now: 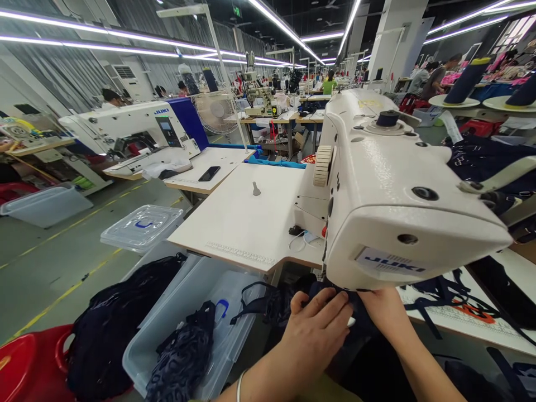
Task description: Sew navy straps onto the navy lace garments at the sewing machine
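Observation:
A dark navy strappy garment (274, 301) lies under the head of a white sewing machine (389, 167), by the needle area. My left hand (320, 321) rests over it, with the fingers bent and pressed together on the cloth. Beneath those fingers a small white edge (350, 321) shows; I cannot make out what it is. On the right side of the cloth, my right hand (383, 310) reaches under the machine head, which hides its fingertips. Thin dark straps trail from the garment to the left.
A white table (238, 218) to the left bears a small grey tool (255, 188). Below it, a clear plastic bin (234, 340) holds dark patterned garments. A red stool (29, 363) stands at lower left. Dark straps (431, 296) lie on the right-hand table. Other people work farther back.

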### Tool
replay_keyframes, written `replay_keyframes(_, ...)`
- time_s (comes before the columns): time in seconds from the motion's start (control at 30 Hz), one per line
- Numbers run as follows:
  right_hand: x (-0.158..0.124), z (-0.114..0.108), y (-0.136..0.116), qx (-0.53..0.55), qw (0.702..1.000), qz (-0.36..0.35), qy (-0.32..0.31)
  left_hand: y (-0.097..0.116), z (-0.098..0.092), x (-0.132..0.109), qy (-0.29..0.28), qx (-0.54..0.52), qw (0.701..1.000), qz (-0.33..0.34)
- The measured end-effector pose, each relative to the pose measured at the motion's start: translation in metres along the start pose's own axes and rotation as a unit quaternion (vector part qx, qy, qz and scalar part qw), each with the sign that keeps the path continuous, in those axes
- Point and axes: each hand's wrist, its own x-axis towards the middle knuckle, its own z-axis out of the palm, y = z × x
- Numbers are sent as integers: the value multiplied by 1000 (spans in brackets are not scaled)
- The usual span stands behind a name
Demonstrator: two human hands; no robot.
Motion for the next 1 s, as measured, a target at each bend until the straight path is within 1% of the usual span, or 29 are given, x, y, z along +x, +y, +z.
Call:
replay_keyframes(0.1,4,3,3,-1,999,-27,18,0,2,0,9,-2,1000,-1)
replay_keyframes(0.2,6,7,6,0,999,-42,21,1,2,1,3,-5,1000,-11)
replay_keyframes(0.3,6,8,8,0,999,-45,19,2,0,1,-5,-1,1000,-21)
replay_keyframes(0.47,8,10,8,2,999,-50,20,3,0,2,6,8,1000,-20)
replay_keyframes(0.7,13,13,7,3,998,-55,29,1,-3,3,-8,16,1000,-19)
replay_keyframes(0.83,14,12,9,0,998,-57,28,1,-3,3,-1,11,1000,-18)
replay_keyframes(1.0,13,12,9,-5,998,-57,32,3,-5,3,-17,21,999,-20)
